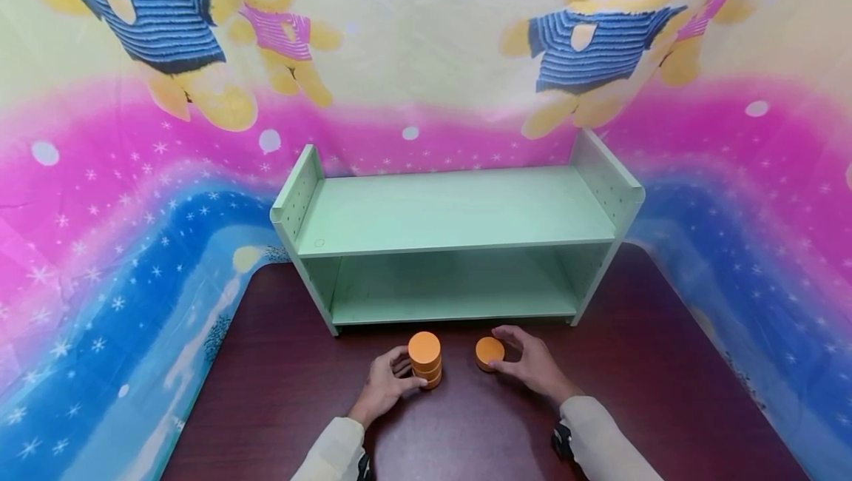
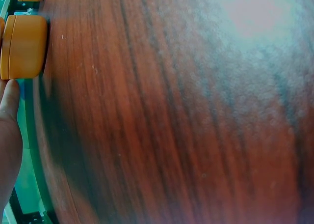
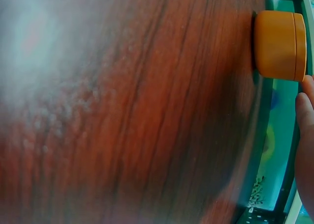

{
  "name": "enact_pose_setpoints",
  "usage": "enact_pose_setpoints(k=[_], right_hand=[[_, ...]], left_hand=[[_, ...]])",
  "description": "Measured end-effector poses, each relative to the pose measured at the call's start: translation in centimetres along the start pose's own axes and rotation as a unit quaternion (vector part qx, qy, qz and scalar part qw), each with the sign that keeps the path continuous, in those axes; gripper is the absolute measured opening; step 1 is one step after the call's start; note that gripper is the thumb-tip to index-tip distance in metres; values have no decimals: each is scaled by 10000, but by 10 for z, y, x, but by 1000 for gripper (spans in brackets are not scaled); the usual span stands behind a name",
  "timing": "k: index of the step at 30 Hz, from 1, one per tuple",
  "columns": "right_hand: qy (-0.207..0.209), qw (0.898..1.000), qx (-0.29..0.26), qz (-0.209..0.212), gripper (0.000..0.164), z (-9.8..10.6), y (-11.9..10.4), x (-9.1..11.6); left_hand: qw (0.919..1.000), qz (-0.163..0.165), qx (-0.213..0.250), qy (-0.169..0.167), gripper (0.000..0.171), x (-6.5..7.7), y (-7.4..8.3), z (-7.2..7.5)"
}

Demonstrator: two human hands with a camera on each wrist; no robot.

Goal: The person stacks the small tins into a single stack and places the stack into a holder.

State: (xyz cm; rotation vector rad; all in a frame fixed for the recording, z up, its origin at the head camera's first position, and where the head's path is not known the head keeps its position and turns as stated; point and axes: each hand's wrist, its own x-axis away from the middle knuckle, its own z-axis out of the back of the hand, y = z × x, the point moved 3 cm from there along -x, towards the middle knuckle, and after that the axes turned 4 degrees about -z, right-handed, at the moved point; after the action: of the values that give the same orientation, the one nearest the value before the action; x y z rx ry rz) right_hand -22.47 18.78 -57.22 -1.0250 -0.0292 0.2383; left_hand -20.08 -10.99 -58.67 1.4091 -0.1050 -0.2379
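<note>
In the head view, a short stack of orange round lidded tins (image 1: pixel 424 351) stands upright on the table in front of the shelf. My left hand (image 1: pixel 387 385) holds the stack from its left side, thumb at the near side and fingers behind. A single orange tin (image 1: pixel 489 352) stands to the right, apart from the stack. My right hand (image 1: pixel 532 366) is spread around its right side, index finger beyond it and thumb at its near edge. The right wrist view shows the lid seam of this tin (image 3: pixel 279 44), with the thumb (image 3: pixel 304 108) slightly below it.
A pale green two-tier shelf (image 1: pixel 452 207) stands at the back of the dark reddish table (image 1: pixel 266 407). A cloth printed with teddy bears (image 1: pixel 413 59) hangs behind and at both sides. Light glares on the tabletop in both wrist views.
</note>
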Motion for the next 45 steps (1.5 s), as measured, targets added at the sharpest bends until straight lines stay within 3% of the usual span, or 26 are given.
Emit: enact_pose_setpoints(k=[19,35,45], right_hand=[[66,9999,50,141,61,-3,4,-1],[-41,9999,3,-132,61,-4,7,-1],[-71,9998,-4,-194,62,-6,10,-2]], left_hand=[[10000,-44,-59,0,59,1,0,0],[10000,33,5,19,59,0,0,0],[9999,-111,-54,-8,54,10,38,0]])
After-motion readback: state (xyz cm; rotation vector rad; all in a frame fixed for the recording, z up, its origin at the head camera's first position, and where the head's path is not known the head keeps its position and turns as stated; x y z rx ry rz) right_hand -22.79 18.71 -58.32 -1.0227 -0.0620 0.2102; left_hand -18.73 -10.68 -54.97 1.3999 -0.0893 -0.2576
